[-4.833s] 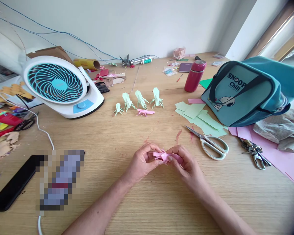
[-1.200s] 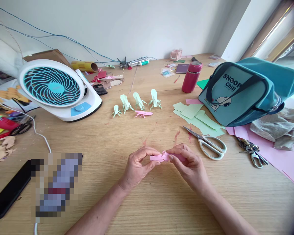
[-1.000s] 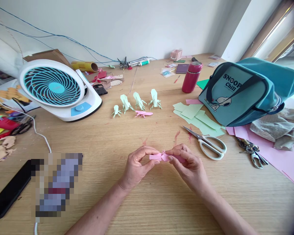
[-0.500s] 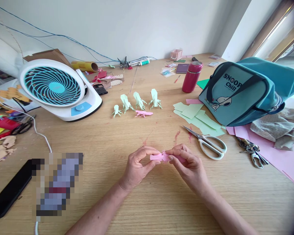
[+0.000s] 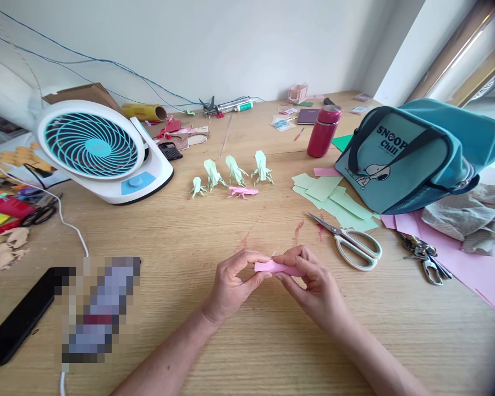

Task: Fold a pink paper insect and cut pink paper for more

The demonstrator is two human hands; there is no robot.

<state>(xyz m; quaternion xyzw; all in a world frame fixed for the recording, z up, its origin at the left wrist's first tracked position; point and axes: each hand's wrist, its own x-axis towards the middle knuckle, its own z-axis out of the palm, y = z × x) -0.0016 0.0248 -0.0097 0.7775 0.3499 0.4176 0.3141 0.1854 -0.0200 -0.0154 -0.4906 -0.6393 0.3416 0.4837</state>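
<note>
A small piece of folded pink paper [image 5: 279, 268] is held just over the wooden table, long and narrow in outline. My left hand [image 5: 236, 279] pinches its left end between thumb and fingers. On the other side, my right hand [image 5: 309, 278] grips it with thumb and bent fingers, covering part of it. Beyond my hands stand several pale green origami insects [image 5: 262, 166], with one pink origami insect [image 5: 243, 191] in front of them. White-handled scissors [image 5: 357, 248] lie to the right of my right hand, blades pointing away to the left.
Pale green paper sheets [image 5: 334, 198] lie beside a teal bag [image 5: 396, 159]. A red flask [image 5: 324, 131] stands behind them. Keys [image 5: 424, 256] rest on pink paper [image 5: 478, 275] at right. At left are a fan [image 5: 103, 151], a black phone [image 5: 20, 316] and a white cable [image 5: 72, 225].
The folded pink paper has been turned in my fingers, so a smoother, flatter side faces up. My hands have drawn slightly closer together; both keep their grip.
</note>
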